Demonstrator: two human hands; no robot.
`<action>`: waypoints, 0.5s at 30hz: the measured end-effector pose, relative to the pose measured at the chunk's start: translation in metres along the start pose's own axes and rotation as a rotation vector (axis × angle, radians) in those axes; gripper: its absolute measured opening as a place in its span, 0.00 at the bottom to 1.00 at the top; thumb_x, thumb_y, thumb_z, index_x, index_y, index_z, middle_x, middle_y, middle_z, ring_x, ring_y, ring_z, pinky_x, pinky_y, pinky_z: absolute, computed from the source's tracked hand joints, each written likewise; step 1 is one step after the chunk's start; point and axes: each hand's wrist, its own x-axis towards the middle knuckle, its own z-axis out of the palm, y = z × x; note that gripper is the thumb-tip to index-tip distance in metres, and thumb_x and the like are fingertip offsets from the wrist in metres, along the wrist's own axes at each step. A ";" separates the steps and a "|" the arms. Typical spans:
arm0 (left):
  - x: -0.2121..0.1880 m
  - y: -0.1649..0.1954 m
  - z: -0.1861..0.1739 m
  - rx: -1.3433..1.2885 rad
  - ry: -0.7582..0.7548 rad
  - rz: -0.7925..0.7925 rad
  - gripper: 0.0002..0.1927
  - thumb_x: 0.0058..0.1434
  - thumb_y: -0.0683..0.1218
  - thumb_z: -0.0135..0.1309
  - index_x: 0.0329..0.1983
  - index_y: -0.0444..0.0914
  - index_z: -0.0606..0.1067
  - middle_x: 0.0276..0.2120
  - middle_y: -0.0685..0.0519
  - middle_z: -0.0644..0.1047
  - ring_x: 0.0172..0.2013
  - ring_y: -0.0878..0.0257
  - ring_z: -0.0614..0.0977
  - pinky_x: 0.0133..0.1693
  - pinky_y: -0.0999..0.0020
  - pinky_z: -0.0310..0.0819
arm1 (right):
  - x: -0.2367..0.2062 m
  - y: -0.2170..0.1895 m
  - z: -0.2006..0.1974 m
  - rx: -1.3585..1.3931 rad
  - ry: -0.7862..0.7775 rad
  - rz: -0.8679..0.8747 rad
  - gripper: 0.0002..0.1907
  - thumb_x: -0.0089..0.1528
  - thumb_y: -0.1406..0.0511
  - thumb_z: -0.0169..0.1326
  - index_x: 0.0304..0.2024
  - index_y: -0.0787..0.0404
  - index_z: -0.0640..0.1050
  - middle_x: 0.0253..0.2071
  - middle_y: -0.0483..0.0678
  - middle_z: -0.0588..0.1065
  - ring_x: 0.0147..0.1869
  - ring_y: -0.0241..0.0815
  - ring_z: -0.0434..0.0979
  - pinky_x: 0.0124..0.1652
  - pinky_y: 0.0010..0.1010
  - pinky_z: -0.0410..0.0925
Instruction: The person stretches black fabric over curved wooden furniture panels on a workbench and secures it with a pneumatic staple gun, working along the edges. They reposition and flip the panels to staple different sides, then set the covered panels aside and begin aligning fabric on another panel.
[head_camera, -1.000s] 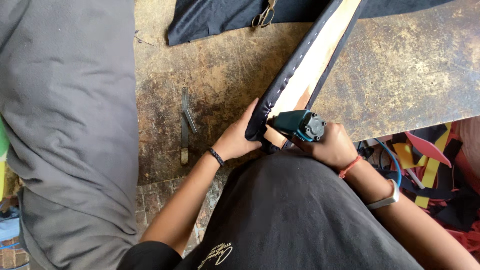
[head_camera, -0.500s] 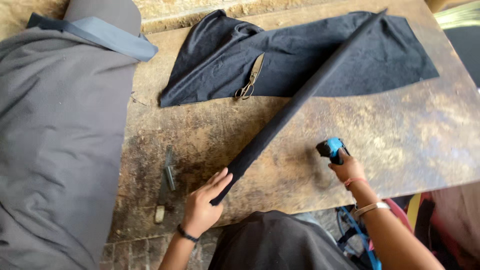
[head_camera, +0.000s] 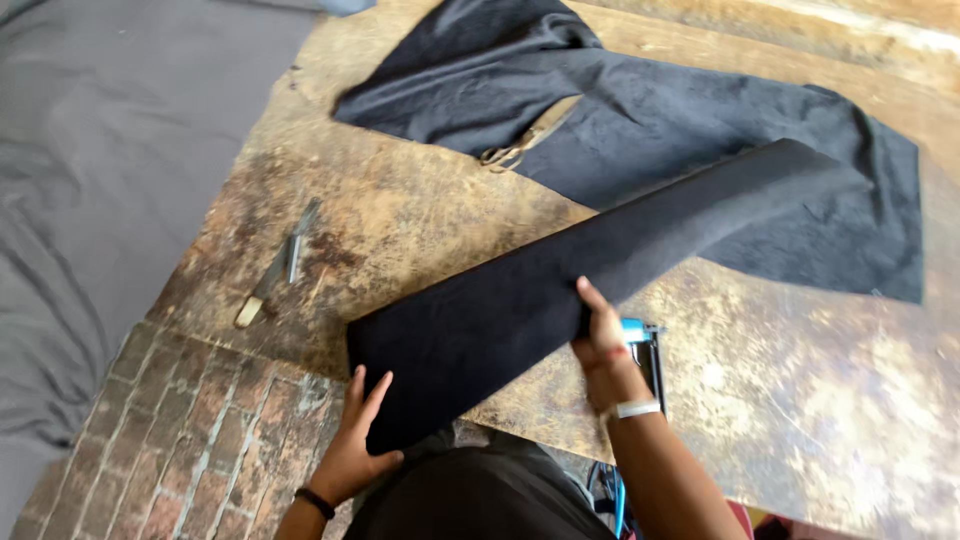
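Head view: long black fabric-covered board (head_camera: 590, 275) at table's (head_camera: 800, 380) near edge, stiff, seemingly light; left hand (head_camera: 352, 450) flat, open-fingered; right hand (head_camera: 600, 340) gripping long edge.

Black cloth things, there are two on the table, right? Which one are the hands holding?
The long fabric-covered board: the left hand is at its near end and the right hand at its edge. The loose black cloth lies flat farther away, untouched.
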 end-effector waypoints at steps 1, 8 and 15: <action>-0.010 -0.012 0.006 -0.003 0.075 0.035 0.54 0.50 0.59 0.64 0.78 0.56 0.51 0.79 0.51 0.32 0.78 0.48 0.36 0.69 0.43 0.44 | -0.003 0.009 0.000 0.083 -0.021 0.041 0.35 0.55 0.60 0.62 0.63 0.65 0.72 0.62 0.56 0.74 0.66 0.59 0.72 0.66 0.49 0.62; -0.062 -0.067 -0.001 0.049 0.643 -0.090 0.53 0.56 0.61 0.60 0.79 0.48 0.46 0.78 0.39 0.41 0.77 0.43 0.45 0.68 0.47 0.53 | -0.007 0.069 0.059 0.297 -0.375 0.214 0.39 0.43 0.72 0.61 0.60 0.64 0.73 0.59 0.55 0.74 0.64 0.61 0.71 0.66 0.53 0.62; -0.156 -0.123 -0.024 -0.050 0.927 -0.465 0.59 0.47 0.57 0.68 0.78 0.50 0.47 0.77 0.41 0.42 0.74 0.44 0.53 0.64 0.51 0.63 | -0.016 0.168 0.191 0.040 -0.748 0.462 0.40 0.43 0.73 0.62 0.61 0.66 0.72 0.60 0.54 0.75 0.66 0.59 0.70 0.68 0.51 0.60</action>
